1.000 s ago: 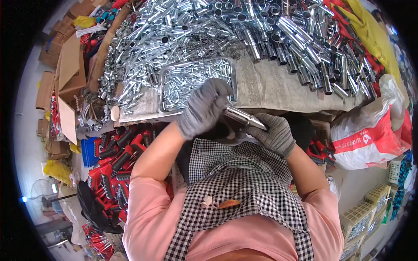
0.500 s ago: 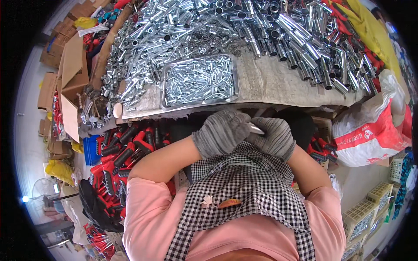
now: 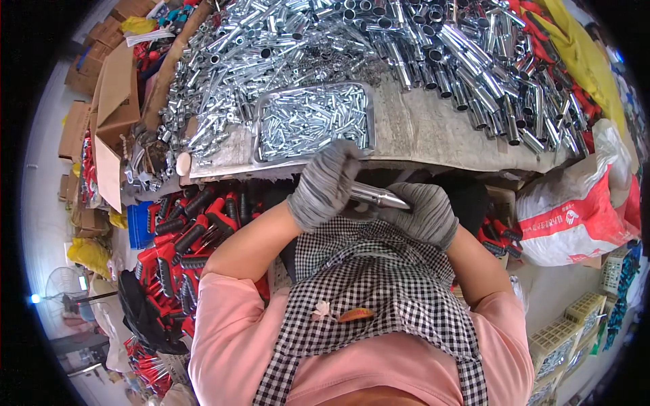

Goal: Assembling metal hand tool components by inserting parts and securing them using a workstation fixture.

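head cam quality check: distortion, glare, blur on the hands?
Head view: strong fisheye, the grey worktable edge bows and black vignette fills the corners; even daylight with specular glare on the heap of shiny steel tubes and the shallow metal tray of small silver parts; grey-gloved left hand slightly soft, grey-gloved right hand and the polished steel tube between them fairly sharp.

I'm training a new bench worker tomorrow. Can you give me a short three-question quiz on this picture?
1. True or false: both hands wear grey knit gloves.
2. What lies between the two hands? A) a red handle B) a shiny metal tube C) a cardboard box
3. Fill in: the metal tray on the bench holds small silver ____.

Key
1. True: left hand and right hand are gloved.
2. B, the metal tube.
3. Parts, piled in the tray on the bench.
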Demonstrator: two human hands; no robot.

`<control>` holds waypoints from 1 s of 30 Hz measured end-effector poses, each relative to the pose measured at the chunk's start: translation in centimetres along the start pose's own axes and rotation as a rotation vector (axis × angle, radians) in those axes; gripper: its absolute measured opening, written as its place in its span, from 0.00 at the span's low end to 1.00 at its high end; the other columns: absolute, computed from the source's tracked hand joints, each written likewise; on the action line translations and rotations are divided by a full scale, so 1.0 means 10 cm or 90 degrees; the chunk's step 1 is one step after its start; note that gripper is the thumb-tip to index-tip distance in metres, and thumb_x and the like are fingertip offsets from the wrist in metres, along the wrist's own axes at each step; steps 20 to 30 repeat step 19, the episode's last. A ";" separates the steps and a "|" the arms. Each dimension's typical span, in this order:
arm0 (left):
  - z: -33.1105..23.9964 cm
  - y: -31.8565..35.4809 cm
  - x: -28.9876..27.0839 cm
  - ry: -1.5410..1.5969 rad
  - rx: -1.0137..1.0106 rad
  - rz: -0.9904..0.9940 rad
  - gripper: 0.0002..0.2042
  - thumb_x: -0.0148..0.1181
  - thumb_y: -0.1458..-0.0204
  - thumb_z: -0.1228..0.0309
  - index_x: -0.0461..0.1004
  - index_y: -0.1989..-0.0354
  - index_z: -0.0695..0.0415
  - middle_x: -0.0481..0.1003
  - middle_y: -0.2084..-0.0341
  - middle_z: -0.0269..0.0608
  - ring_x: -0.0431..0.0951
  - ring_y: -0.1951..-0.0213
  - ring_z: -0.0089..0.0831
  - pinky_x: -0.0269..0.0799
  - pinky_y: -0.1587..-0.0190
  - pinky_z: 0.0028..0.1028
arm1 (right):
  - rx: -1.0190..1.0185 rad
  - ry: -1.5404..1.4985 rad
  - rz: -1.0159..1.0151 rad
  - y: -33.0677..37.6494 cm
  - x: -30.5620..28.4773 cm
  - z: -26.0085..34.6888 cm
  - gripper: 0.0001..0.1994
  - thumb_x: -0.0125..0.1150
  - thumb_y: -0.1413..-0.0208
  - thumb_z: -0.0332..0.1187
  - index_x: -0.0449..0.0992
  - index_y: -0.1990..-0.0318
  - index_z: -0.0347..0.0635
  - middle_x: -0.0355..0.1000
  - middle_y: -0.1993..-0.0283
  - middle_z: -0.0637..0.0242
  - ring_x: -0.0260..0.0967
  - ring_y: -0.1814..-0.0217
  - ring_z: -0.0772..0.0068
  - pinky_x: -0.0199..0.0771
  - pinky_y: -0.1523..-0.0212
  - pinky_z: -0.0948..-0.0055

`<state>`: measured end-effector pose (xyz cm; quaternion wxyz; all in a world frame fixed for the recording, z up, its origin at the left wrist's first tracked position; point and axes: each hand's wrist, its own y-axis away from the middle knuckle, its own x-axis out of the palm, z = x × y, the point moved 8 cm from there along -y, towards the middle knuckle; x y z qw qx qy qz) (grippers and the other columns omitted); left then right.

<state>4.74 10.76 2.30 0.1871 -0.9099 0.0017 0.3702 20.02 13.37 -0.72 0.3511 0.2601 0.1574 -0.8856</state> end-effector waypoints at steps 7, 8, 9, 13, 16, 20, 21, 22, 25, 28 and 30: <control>0.41 0.05 -0.11 0.536 -0.229 -0.074 0.15 0.51 0.40 0.59 0.69 0.55 0.59 0.67 0.74 0.33 0.68 0.72 0.23 0.69 0.66 0.22 | 0.083 -0.067 0.030 0.10 0.02 -0.17 0.21 0.69 0.57 0.46 0.79 0.58 0.42 0.77 0.69 0.56 0.77 0.66 0.60 0.76 0.64 0.69; 0.43 0.08 -0.11 0.536 -0.229 -0.074 0.15 0.51 0.40 0.59 0.69 0.55 0.59 0.67 0.74 0.33 0.68 0.72 0.23 0.69 0.66 0.22 | 0.104 -0.075 0.033 0.11 0.01 -0.17 0.21 0.69 0.57 0.46 0.79 0.58 0.42 0.77 0.69 0.56 0.77 0.66 0.60 0.76 0.64 0.69; 0.45 0.10 -0.13 0.564 -0.212 -0.096 0.14 0.51 0.40 0.59 0.69 0.57 0.58 0.69 0.73 0.35 0.70 0.70 0.24 0.70 0.65 0.23 | 0.103 -0.075 0.033 0.11 -0.01 -0.15 0.21 0.69 0.57 0.46 0.79 0.58 0.42 0.77 0.69 0.56 0.77 0.66 0.60 0.76 0.64 0.69; 0.10 0.09 -0.28 0.396 -0.055 -0.124 0.13 0.51 0.41 0.58 0.69 0.61 0.56 0.76 0.67 0.42 0.77 0.63 0.29 0.73 0.60 0.27 | 0.105 -0.046 0.039 0.14 0.01 -0.16 0.22 0.69 0.57 0.46 0.78 0.58 0.41 0.77 0.69 0.56 0.77 0.67 0.60 0.76 0.64 0.69; -0.17 0.13 -0.08 0.359 0.054 -0.023 0.13 0.51 0.41 0.59 0.69 0.61 0.58 0.77 0.64 0.45 0.78 0.60 0.33 0.72 0.54 0.29 | 0.095 -0.066 0.043 0.15 0.03 -0.12 0.22 0.69 0.57 0.47 0.78 0.58 0.41 0.77 0.69 0.56 0.77 0.67 0.61 0.76 0.64 0.69; -0.12 0.24 0.16 0.305 0.091 0.036 0.16 0.52 0.41 0.60 0.70 0.52 0.59 0.75 0.56 0.47 0.75 0.53 0.39 0.70 0.50 0.33 | 0.098 -0.109 0.074 0.16 0.08 -0.07 0.23 0.69 0.57 0.48 0.78 0.57 0.41 0.77 0.67 0.53 0.77 0.65 0.61 0.76 0.62 0.69; -0.12 0.24 0.16 0.305 0.091 0.036 0.16 0.52 0.41 0.60 0.70 0.52 0.59 0.75 0.56 0.47 0.75 0.53 0.39 0.70 0.50 0.33 | 0.098 -0.109 0.074 0.16 0.08 -0.07 0.23 0.69 0.57 0.48 0.78 0.57 0.41 0.77 0.67 0.53 0.77 0.65 0.61 0.76 0.62 0.69; -0.12 0.24 0.16 0.305 0.091 0.036 0.16 0.52 0.41 0.60 0.70 0.52 0.59 0.75 0.56 0.47 0.75 0.53 0.39 0.70 0.50 0.33 | 0.098 -0.109 0.074 0.16 0.08 -0.07 0.23 0.69 0.57 0.48 0.78 0.57 0.41 0.77 0.67 0.53 0.77 0.65 0.61 0.76 0.62 0.69; -0.12 0.24 0.16 0.305 0.091 0.036 0.16 0.52 0.41 0.60 0.70 0.52 0.59 0.75 0.56 0.47 0.75 0.53 0.39 0.70 0.50 0.33 | 0.098 -0.109 0.074 0.16 0.08 -0.07 0.23 0.69 0.57 0.48 0.78 0.57 0.41 0.77 0.67 0.53 0.77 0.65 0.61 0.76 0.62 0.69; -0.12 0.24 0.16 0.305 0.091 0.036 0.16 0.52 0.41 0.60 0.70 0.52 0.59 0.75 0.56 0.47 0.75 0.53 0.39 0.70 0.50 0.33 | 0.098 -0.109 0.074 0.16 0.08 -0.07 0.23 0.69 0.57 0.48 0.78 0.57 0.41 0.77 0.67 0.53 0.77 0.65 0.61 0.76 0.62 0.69; -0.12 0.24 0.16 0.305 0.091 0.036 0.16 0.52 0.41 0.60 0.70 0.52 0.59 0.75 0.56 0.47 0.75 0.53 0.39 0.70 0.50 0.33 | 0.098 -0.109 0.074 0.16 0.08 -0.07 0.23 0.69 0.57 0.48 0.78 0.57 0.41 0.77 0.67 0.53 0.77 0.65 0.61 0.76 0.62 0.69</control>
